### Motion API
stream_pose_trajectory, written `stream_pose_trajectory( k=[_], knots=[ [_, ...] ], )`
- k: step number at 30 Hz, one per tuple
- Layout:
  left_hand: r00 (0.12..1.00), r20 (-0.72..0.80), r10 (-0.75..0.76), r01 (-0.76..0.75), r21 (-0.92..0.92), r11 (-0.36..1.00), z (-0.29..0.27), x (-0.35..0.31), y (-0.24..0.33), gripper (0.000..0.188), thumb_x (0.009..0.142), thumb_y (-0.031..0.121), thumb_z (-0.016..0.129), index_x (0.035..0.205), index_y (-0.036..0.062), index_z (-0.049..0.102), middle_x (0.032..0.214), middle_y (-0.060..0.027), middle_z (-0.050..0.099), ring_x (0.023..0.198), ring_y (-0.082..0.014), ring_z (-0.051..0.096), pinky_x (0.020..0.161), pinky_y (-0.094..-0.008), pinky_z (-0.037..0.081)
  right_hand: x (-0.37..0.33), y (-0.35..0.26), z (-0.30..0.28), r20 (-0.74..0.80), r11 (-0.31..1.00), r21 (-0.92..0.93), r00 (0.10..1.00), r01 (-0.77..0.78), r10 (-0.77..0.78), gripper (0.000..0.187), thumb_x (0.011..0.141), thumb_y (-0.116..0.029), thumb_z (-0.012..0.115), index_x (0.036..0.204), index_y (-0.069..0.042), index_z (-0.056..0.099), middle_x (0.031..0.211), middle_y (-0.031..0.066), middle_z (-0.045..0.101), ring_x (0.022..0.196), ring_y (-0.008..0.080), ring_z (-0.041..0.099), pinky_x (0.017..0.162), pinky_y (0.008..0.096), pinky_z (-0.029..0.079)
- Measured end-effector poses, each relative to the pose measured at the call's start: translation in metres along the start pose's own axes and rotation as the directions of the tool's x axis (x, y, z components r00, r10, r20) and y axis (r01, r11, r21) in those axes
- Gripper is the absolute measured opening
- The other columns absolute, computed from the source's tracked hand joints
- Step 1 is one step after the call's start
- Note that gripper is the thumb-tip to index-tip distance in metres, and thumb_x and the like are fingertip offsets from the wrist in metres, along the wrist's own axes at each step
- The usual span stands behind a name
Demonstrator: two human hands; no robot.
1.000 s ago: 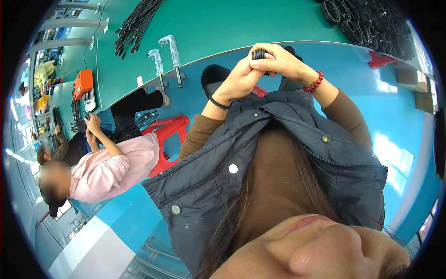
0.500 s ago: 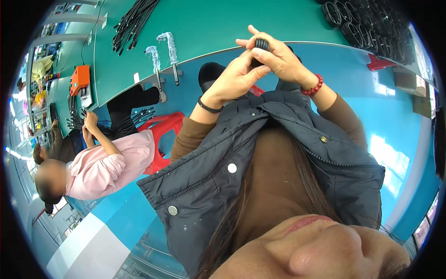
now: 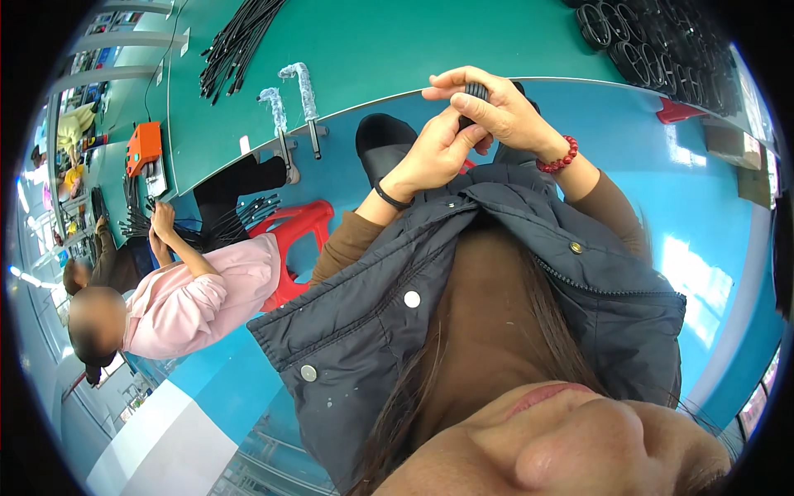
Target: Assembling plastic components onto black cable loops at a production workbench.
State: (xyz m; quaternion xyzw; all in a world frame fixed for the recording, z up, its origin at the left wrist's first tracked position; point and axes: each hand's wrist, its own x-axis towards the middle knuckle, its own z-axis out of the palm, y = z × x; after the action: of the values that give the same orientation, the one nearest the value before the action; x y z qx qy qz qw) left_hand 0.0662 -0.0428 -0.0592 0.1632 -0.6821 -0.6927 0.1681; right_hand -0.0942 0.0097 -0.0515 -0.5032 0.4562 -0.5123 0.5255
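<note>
A small black coiled cable [image 3: 475,93] is held between my two hands, just off the front edge of the green table [image 3: 413,50]. My right hand [image 3: 509,116] is wrapped about the coil from the right, its thumb laid across the turns. From below, my left hand [image 3: 438,153] closes on the lower part of the coil, its fingertips partly hidden behind the right hand. Only the upper turns of the cable show; its ends cannot be made out.
Straight black cables [image 3: 240,50] lie at the table's far left. Two plastic-wrapped bars [image 3: 302,91] jut from its edge. Many coiled cables [image 3: 653,58] fill the right end. A person in pink [image 3: 198,298] handles cables at left, on a red stool [image 3: 306,223], near an orange device [image 3: 143,147].
Both hands have come slightly down, closer to my body, with the coil. My left hand has shifted right, and the fingers of my right hand curl more over the cable.
</note>
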Motion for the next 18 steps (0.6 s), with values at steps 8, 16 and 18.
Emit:
stream_pose_trajectory(
  k=[8,16,18],
  knots=[
    [0.999,-0.032,-0.032,0.031,-0.022,0.999,-0.009,0.009,-0.013,0.014,0.098,0.009,0.047,0.103,-0.0014,0.055,0.08,-0.0077,0.059,0.071,-0.0149,0.056,0.065,-0.0242,0.048,0.021,0.018,-0.004,0.034,0.998,0.028,0.998,0.051,-0.052,0.032,0.096,-0.025,0.054,0.12,-0.003,0.056,0.112,0.0155,0.067,0.093,0.0199,0.067,0.069,0.0239,0.055],
    [0.987,-0.13,0.097,-0.12,-0.182,0.976,-0.056,0.022,-0.016,0.017,0.099,0.012,0.047,0.095,-0.001,0.056,0.091,-0.01,0.057,0.074,-0.0165,0.056,0.07,-0.0273,0.049,0.138,0.011,-0.106,-0.245,0.807,-0.573,0.909,0.144,-0.336,0.025,0.09,-0.024,0.066,0.108,-0.006,0.068,0.088,0.001,0.067,0.074,0.0071,0.058,0.062,0.0185,0.045],
    [0.985,-0.14,0.103,-0.127,-0.172,0.977,-0.064,0.021,-0.016,0.017,0.099,0.013,0.047,0.094,-0.0009,0.056,0.092,-0.0102,0.057,0.075,-0.0168,0.056,0.071,-0.0277,0.049,0.153,0.006,-0.121,-0.252,0.814,-0.564,0.91,0.138,-0.329,0.024,0.09,-0.023,0.066,0.107,-0.006,0.068,0.088,0.0006,0.067,0.073,0.0068,0.057,0.061,0.0183,0.045]
  ],
)
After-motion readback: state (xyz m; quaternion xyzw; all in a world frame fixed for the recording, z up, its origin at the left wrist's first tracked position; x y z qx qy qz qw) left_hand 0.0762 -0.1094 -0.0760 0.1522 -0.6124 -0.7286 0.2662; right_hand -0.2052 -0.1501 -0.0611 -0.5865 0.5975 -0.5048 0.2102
